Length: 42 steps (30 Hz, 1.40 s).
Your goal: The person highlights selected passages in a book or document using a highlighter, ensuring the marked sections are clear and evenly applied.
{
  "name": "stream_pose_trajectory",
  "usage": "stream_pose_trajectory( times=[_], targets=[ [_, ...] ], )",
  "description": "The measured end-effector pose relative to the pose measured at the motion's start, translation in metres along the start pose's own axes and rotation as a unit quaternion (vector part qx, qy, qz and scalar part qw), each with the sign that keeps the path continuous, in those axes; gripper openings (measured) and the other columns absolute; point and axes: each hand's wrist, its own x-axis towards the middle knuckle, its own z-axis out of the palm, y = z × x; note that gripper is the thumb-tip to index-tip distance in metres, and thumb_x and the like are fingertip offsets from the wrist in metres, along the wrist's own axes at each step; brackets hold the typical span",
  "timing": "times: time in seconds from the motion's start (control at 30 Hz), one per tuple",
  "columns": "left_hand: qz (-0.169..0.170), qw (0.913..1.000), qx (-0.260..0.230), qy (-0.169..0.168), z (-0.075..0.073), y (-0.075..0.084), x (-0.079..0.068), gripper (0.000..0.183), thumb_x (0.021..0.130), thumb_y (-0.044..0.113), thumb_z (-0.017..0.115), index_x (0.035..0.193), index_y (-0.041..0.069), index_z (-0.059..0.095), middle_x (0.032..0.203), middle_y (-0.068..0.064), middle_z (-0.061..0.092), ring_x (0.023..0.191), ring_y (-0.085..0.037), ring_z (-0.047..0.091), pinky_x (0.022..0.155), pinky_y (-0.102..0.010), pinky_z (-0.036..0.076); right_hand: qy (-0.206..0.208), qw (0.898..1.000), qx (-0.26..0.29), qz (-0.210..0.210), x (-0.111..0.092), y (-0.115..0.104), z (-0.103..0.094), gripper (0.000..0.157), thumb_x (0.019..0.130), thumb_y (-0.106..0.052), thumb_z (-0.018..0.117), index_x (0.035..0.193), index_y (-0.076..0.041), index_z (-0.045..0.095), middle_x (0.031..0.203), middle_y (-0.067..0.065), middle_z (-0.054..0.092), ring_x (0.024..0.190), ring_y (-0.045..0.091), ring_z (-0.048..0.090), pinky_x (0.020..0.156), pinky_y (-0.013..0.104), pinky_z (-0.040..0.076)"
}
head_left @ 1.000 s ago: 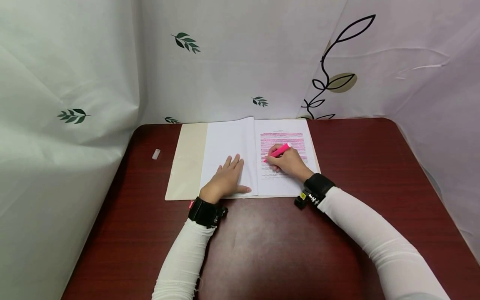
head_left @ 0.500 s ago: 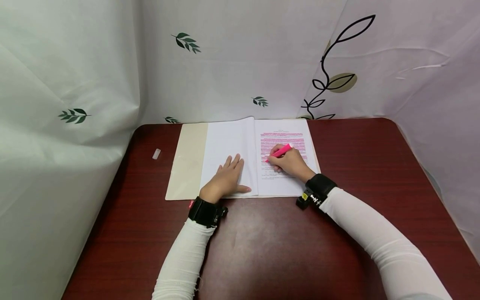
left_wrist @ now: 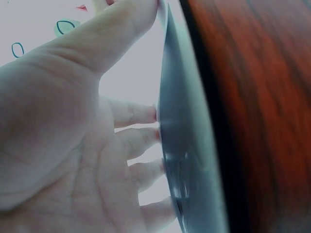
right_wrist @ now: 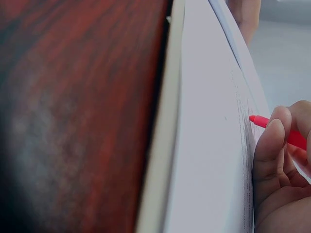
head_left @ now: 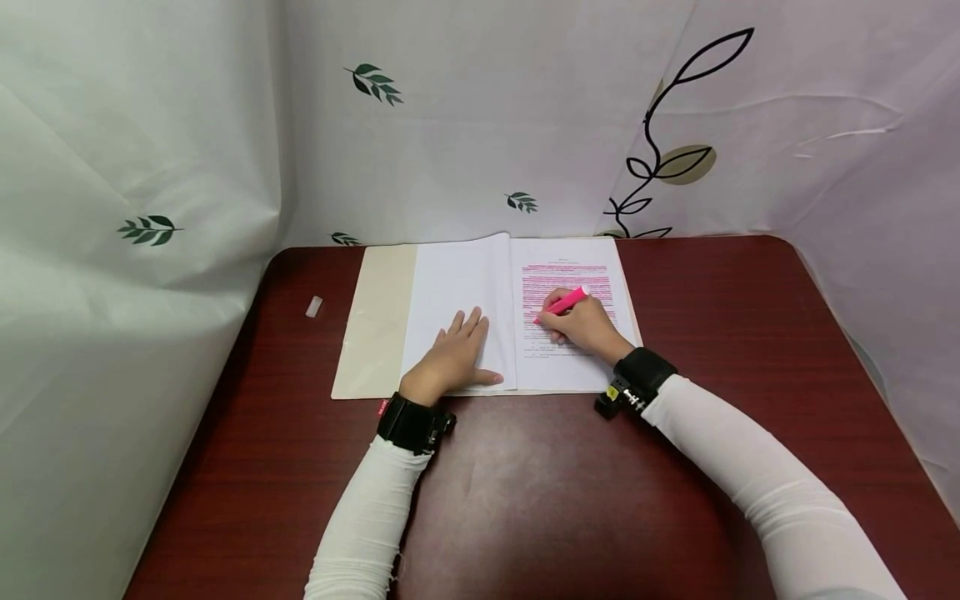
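Note:
My right hand (head_left: 588,325) pinches a pink highlighter (head_left: 566,301), its tip at a line of print partway down the right page (head_left: 566,375). Pink marking covers the upper lines of that page; the lower lines are plain. In the right wrist view the highlighter's tip (right_wrist: 253,118) sticks out past the thumb and forefinger. My left hand (head_left: 452,358) rests with spread, straight fingers on the blank left page (head_left: 450,275). From the left wrist view, its fingertips (left_wrist: 150,114) touch the paper. Both pages belong to an open cream folder (head_left: 375,325).
A small white piece (head_left: 313,307), perhaps a highlighter cap or eraser, lies left of the folder. The reddish-brown table (head_left: 555,492) extends in front and to both sides. A white curtain (head_left: 450,125) with leaf prints hangs behind the table's back edge.
My right hand has slid slightly to the right along the printed line with the highlighter. The left hand stays in place on the blank page.

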Motion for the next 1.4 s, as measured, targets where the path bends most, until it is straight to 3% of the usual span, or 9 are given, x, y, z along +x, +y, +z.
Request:
stream_pose_trajectory(
  times=[1.4],
  targets=[
    [0.0,1.0,0.001,0.0,-0.0011,0.0006,-0.0016,0.108,0.088,0.051,0.078,0.165,0.005,0.018,0.174,-0.015,0.008,0.161,-0.038,0.004,0.126,-0.061,0.017,0.005,1.0,-0.02,0.008,-0.0059,0.0034,-0.0092,0.016,0.095,-0.026,0.073,0.095,-0.013,0.064,0.061,0.004,0.061,0.054,0.014,0.06,0.053,0.022,0.047]
  ],
)
